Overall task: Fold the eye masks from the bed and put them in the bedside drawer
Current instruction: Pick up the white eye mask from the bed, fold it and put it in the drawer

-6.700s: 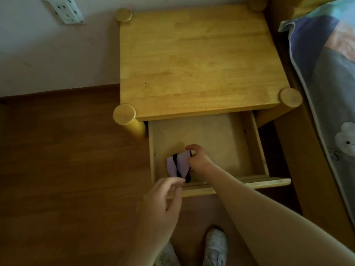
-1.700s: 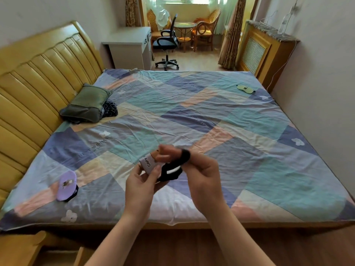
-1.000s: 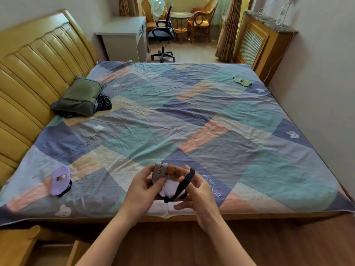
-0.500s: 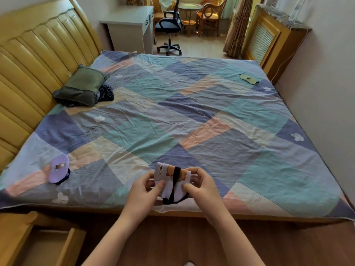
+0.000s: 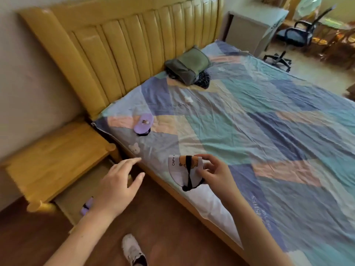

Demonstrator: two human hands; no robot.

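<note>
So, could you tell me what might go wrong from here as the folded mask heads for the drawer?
1. The folded capybara eye mask is only pinched at one edge by the right hand, with its black strap wrapped loosely round it, so it may unfold or slip.
2. The left hand hangs open over the drawer, partly hiding the folded purple mask inside; the new one could land on it and undo it.

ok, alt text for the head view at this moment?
A person's right hand holds a folded white eye mask over the bed edge, while the open left hand hovers above the open bedside drawer. A purple eye mask lies on the bed near the headboard.
</note>
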